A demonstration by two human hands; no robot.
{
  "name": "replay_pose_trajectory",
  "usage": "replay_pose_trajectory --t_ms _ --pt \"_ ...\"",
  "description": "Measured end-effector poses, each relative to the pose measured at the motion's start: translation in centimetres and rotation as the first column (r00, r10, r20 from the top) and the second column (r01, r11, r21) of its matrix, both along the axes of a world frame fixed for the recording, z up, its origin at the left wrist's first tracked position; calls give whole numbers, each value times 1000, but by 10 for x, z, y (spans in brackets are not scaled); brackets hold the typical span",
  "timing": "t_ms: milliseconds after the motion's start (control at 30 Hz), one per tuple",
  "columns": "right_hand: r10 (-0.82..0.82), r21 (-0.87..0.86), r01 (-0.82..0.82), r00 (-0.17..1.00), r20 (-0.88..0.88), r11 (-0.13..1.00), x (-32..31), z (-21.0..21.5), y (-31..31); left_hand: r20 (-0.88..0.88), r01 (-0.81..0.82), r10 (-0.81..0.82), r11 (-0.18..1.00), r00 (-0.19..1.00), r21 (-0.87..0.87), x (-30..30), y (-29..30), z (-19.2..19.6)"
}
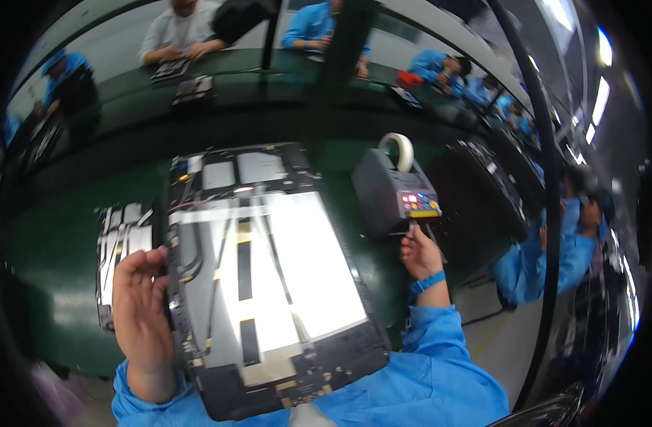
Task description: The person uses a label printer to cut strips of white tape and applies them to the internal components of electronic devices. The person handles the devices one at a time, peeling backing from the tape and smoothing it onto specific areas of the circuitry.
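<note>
My left hand [142,313] grips the left edge of an opened tablet body [269,285], held up with its shiny metal inner plate and dark circuit boards facing me. My right hand [420,252] reaches out to the front of a grey tape dispenser machine [393,196] and pinches a small piece of tape [412,228] at its outlet. A white tape roll [399,149] sits on top of the machine. Both sleeves are blue, and a blue strap circles my right wrist.
A second opened tablet [123,242] lies on the green work table [48,242] behind my left hand. Black trays [482,192] stand to the right of the dispenser. Several people in blue coats sit along the far bench [269,78] and at the right.
</note>
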State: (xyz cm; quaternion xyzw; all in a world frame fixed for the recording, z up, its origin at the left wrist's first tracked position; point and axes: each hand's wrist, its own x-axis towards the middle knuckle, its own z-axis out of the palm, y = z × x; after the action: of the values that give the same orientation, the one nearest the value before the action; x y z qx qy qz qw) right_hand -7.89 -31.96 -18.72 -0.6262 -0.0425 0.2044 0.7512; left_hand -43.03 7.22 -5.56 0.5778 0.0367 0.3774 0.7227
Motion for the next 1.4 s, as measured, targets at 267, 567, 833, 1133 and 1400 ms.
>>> replay_pose_trajectory --t_ms 267,567,833,1133,1400 --pt "-178 37 196 778 602 980 -100 162 46 84 -172 156 955 984 242 -18 7 21" --pt "650 -576 -582 -105 753 574 -177 274 214 -7 43 -60 623 998 781 18 -20 100" --pt "291 -315 -375 -119 949 872 -183 278 214 202 -254 155 676 967 692 12 -30 87" --pt "649 -504 -529 122 751 683 -172 277 223 169 -148 39 695 985 704 29 -16 82" --pt "690 -530 -566 101 716 632 -135 269 282 264 -398 416 276 870 875 46 28 69"
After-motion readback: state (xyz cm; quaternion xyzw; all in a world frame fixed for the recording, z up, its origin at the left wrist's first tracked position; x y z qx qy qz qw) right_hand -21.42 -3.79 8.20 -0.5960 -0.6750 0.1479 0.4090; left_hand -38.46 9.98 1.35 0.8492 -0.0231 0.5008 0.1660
